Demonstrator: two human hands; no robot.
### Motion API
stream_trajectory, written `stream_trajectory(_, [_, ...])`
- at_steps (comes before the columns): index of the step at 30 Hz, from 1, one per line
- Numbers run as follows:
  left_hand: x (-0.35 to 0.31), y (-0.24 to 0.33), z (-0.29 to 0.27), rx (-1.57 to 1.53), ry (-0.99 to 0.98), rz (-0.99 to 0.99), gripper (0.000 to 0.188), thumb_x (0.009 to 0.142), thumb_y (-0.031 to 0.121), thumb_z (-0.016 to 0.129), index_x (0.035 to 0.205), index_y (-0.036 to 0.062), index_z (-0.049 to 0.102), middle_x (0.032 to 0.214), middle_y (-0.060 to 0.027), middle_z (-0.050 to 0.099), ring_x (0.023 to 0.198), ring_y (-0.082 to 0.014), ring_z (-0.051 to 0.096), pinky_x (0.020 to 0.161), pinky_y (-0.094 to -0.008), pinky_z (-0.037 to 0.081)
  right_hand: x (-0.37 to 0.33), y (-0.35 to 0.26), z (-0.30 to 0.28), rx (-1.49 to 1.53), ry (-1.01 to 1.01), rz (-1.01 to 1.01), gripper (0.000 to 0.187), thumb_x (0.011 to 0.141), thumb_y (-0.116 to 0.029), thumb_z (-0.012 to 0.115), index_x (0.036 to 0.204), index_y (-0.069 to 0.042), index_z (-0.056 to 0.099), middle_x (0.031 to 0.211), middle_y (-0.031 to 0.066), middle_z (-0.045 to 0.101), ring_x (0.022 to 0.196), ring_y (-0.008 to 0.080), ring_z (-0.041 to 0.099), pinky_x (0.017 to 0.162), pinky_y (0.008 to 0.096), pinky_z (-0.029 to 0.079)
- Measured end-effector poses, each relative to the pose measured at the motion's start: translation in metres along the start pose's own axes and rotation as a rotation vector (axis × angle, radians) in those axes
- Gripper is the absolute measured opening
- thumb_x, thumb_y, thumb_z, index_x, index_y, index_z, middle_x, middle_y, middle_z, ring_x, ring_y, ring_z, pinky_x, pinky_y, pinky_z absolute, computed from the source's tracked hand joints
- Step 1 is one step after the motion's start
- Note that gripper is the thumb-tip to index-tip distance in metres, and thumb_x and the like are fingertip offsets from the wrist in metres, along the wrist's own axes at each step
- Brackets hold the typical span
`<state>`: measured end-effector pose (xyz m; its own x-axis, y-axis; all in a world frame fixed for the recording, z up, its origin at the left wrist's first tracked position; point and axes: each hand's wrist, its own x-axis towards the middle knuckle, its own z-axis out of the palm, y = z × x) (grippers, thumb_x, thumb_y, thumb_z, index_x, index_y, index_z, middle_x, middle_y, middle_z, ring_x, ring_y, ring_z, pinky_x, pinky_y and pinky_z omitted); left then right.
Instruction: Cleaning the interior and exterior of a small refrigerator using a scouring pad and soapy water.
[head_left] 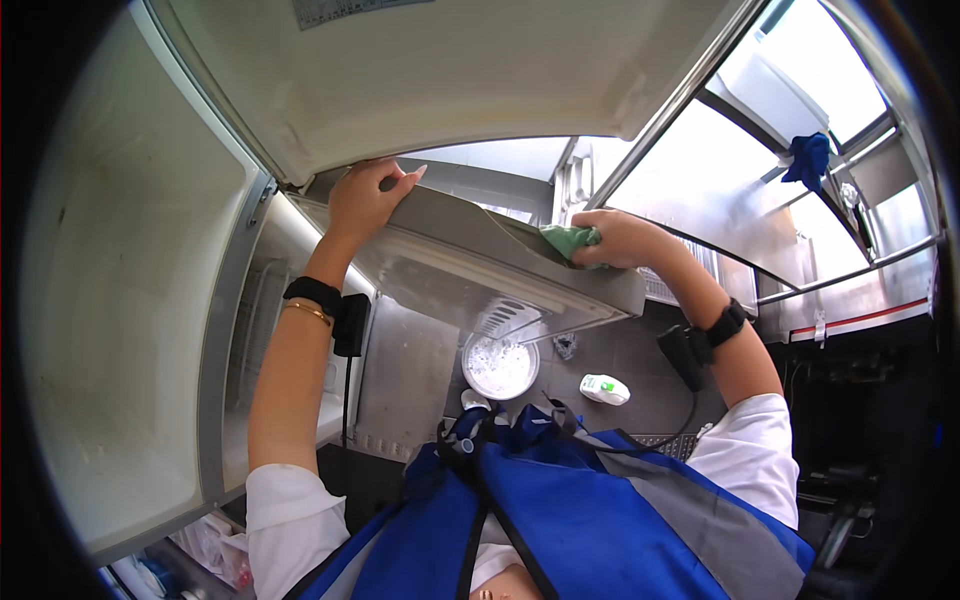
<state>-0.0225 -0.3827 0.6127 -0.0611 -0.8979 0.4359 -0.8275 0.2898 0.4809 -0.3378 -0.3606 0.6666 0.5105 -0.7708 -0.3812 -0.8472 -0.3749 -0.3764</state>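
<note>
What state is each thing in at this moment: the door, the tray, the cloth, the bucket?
Fridge door: swung open.
Plastic tray: held up, tilted.
Left hand: gripping the tray's edge.
Right hand: pressing green cloth on the tray.
White bucket: uncovered, on the floor.

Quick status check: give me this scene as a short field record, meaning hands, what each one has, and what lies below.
left hand: grips the far edge of the clear fridge drawer, holding it up
right hand: presses a green cloth on the drawer's right rim
below: white bucket of foamy water; white bottle lying on the dark floor
fridge door: open, at left
</note>
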Motion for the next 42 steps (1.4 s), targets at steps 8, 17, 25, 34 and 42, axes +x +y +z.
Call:
stream_trajectory(8, [-0.007, 0.004, 0.007, 0.040, 0.141, 0.144, 0.033, 0.075, 0.041, 0.058, 0.063, 0.0105, 0.057, 0.062, -0.0054, 0.056, 0.064, -0.0252, 0.055, 0.056, -0.0359, 0.042, 0.035, -0.016, 0.021, -0.112, 0.281, -0.166, 0.034, 0.069, -0.032, 0.064, 0.090, -0.006, 0.055, 0.092, 0.0140, 0.056, 0.090, 0.0319, 0.055, 0.076, 0.0401, 0.044])
stream_trajectory(17, [-0.005, 0.009, -0.001, 0.023, -0.013, -0.056, 0.035, 0.075, 0.042, 0.058, 0.065, 0.0082, 0.057, 0.071, -0.0072, 0.057, 0.070, -0.0245, 0.055, 0.062, -0.0342, 0.043, -0.002, 0.023, 0.019, 0.129, 0.221, -0.079, 0.037, 0.065, -0.030, 0.064, 0.090, -0.003, 0.058, 0.084, 0.0183, 0.060, 0.083, 0.0345, 0.056, 0.074, 0.0390, 0.044])
stream_trajectory(25, [0.006, 0.010, 0.009, 0.028, 0.074, -0.021, 0.036, 0.074, 0.043, 0.058, 0.062, 0.0093, 0.059, 0.065, -0.0069, 0.057, 0.065, -0.0256, 0.055, 0.059, -0.0355, 0.042, -0.022, 0.025, -0.044, 0.996, 0.858, -0.097, 0.015, 0.068, -0.012, 0.060, 0.074, 0.000, 0.054, 0.063, 0.0022, 0.050, 0.059, 0.0089, 0.049, 0.056, 0.0228, 0.040])
stream_trajectory(34, [-0.011, 0.012, -0.003, 0.069, 0.016, -0.044, 0.036, 0.076, 0.044, 0.056, 0.069, 0.0090, 0.060, 0.067, -0.0071, 0.058, 0.069, -0.0258, 0.056, 0.062, -0.0366, 0.043, -0.056, -0.075, -0.174, 0.306, 1.486, -0.690, 0.025, 0.067, -0.005, 0.051, 0.091, 0.000, 0.057, 0.081, 0.0114, 0.056, 0.072, 0.0181, 0.055, 0.068, 0.0277, 0.043])
stream_trajectory(42, [-0.010, 0.010, 0.006, 0.031, 0.051, 0.012, 0.035, 0.075, 0.043, 0.057, 0.067, 0.0093, 0.060, 0.066, -0.0069, 0.058, 0.069, -0.0250, 0.056, 0.061, -0.0361, 0.044, -0.039, -0.113, -0.285, 0.339, 1.681, -0.697, 0.017, 0.069, -0.010, 0.053, 0.080, 0.002, 0.059, 0.084, 0.0135, 0.056, 0.075, 0.0225, 0.055, 0.070, 0.0288, 0.042])
